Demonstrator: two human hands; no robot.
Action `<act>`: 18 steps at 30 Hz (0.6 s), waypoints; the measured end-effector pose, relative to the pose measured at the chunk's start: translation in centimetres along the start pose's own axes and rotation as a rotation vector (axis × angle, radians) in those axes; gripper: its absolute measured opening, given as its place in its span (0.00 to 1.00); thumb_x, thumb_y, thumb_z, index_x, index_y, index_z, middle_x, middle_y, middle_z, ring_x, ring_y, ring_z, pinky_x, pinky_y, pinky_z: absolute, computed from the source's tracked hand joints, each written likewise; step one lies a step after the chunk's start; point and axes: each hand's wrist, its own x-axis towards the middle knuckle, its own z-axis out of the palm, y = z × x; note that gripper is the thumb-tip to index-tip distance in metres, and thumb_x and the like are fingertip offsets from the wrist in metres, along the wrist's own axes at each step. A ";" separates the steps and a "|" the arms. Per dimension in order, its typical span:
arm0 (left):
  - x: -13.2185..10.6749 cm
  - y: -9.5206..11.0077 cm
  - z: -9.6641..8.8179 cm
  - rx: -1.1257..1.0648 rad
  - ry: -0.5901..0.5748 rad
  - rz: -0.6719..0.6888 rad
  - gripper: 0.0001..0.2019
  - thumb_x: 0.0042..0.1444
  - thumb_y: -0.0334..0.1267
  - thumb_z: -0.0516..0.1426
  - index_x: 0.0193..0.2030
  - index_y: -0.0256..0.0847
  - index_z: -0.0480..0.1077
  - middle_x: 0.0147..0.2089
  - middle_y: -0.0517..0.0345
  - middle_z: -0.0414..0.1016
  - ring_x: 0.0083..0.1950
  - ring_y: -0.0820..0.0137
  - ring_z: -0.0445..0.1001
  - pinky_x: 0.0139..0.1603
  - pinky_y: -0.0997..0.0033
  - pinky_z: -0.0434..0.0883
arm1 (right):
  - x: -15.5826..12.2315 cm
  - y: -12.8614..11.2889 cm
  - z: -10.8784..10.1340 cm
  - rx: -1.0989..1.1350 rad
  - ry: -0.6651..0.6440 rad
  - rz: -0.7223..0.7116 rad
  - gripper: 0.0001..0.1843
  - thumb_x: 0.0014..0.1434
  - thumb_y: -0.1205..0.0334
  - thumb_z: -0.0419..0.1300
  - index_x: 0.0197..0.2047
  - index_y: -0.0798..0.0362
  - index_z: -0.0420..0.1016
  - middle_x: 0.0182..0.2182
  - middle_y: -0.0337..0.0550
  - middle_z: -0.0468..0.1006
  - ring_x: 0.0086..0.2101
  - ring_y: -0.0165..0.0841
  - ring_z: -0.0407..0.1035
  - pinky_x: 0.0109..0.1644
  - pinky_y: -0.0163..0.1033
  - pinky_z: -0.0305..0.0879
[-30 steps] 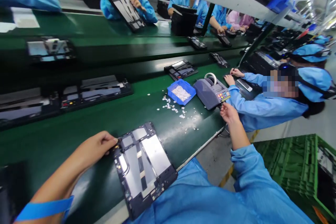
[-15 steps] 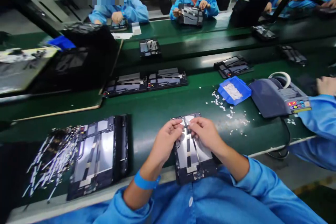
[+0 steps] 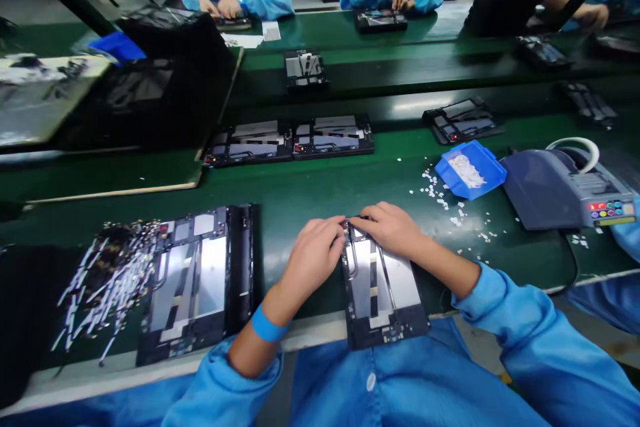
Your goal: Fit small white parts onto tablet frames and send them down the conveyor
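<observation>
An opened tablet [image 3: 385,287] with bare silver and black insides lies in front of me, its lower end reaching past the bench edge. At its upper left corner, my left hand [image 3: 315,250] has its fingers curled together against the side. My right hand [image 3: 393,230] rests over the top end, fingers closed along the edge and covering the upper parts. Whether a small piece sits under the fingertips is hidden. Left of me, another opened tablet [image 3: 187,280] lies beside a pile of thin cables with white strips [image 3: 103,287].
A blue tray [image 3: 470,170] of small white pieces stands right, with loose bits around it. Beside it is a grey tape dispenser [image 3: 565,187]. Two opened tablets [image 3: 330,137] lie ahead. Black boxes [image 3: 145,93] stand left. People in blue work across the bench.
Both hands have gone from pinching at the tablet's upper middle to its top edge and left corner. Across the bench, a person's raised tablet is now down. My view has shifted.
</observation>
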 end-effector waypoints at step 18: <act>1.6 -0.7 -0.1 -0.100 -0.072 -0.047 0.06 0.65 0.36 0.55 0.37 0.43 0.71 0.50 0.52 0.81 0.52 0.59 0.75 0.55 0.58 0.70 | 1.4 1.0 -0.8 -0.196 -0.194 -0.178 0.15 0.74 0.65 0.52 0.59 0.51 0.75 0.44 0.49 0.77 0.41 0.40 0.62 0.38 0.43 0.53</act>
